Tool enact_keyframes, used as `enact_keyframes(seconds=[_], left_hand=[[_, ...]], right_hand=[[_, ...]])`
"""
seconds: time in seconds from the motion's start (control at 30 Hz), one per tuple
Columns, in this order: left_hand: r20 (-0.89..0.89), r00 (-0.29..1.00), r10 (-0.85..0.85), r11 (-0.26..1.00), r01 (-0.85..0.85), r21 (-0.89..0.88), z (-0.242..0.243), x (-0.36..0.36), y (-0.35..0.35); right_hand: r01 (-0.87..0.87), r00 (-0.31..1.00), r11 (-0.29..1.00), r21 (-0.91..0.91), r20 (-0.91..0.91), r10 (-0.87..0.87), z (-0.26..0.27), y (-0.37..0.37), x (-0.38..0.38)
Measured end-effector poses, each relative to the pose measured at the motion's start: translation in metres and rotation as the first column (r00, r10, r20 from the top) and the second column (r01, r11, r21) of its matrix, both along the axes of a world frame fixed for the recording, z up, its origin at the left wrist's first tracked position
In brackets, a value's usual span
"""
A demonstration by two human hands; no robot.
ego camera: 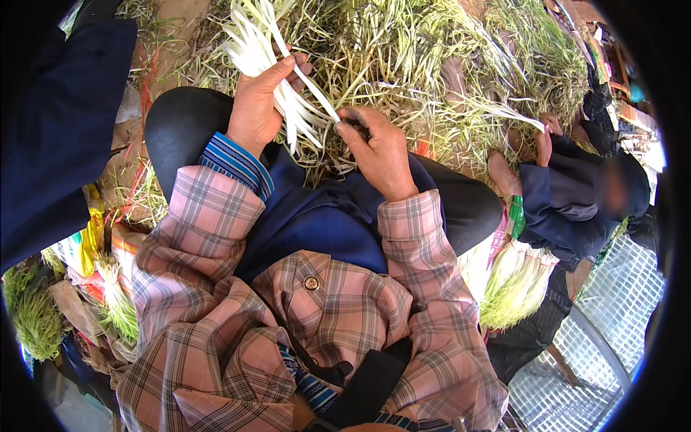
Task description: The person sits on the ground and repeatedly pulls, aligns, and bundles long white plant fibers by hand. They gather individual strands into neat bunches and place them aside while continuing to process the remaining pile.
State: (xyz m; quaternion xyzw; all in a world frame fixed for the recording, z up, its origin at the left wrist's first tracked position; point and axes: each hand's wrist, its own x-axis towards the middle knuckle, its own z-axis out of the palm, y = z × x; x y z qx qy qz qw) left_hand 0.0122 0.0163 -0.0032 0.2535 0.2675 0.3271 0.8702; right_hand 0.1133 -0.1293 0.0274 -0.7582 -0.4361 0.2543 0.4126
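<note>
My left hand (pixel 258 105) is closed around a loose bunch of pale, slender leafy vegetable stalks (pixel 249 51), whose lower ends poke out below the palm. One long white stalk (pixel 316 94) slants across the bunch, passing by my left thumb. Its lower end is pinched between the thumb and fingers of my right hand (pixel 378 148). Both hands are above my lap, close to a heap of stripped green and yellowish leaves (pixel 351 38) on the ground. The upper tips of the bunch run out of the picture.
At the right a seated person (pixel 572 200) holds thin stalks (pixel 507 110). Bundled stalks (pixel 518 286) lie beside my right knee; another bundle (pixel 116 297) is at left, near a yellow bag (pixel 93 237). A dark-clothed leg (pixel 65 124) stands close at left.
</note>
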Motion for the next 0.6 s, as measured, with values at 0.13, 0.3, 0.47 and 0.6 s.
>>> enact_keyframes(seconds=[0.13,0.3,0.47,0.6], left_hand=[[-0.045,0.998,-0.042,0.999,0.042,-0.002,0.002,0.002,-0.006],[-0.155,0.960,-0.233,0.970,0.240,0.029,0.000,0.005,-0.029],[-0.094,0.966,-0.240,0.970,0.236,-0.056,-0.003,0.006,-0.035],[-0.132,0.962,-0.238,0.971,0.232,-0.064,-0.001,0.006,-0.034]], right_hand=[[0.036,0.986,0.999,-0.026,-0.161,-0.040,-0.003,0.001,-0.001],[0.062,0.996,0.998,0.026,-0.059,-0.060,-0.009,0.000,-0.001],[0.123,0.982,0.990,0.074,-0.151,-0.110,-0.019,-0.002,-0.004],[0.196,0.935,0.977,0.080,-0.317,-0.161,-0.025,-0.003,0.000]])
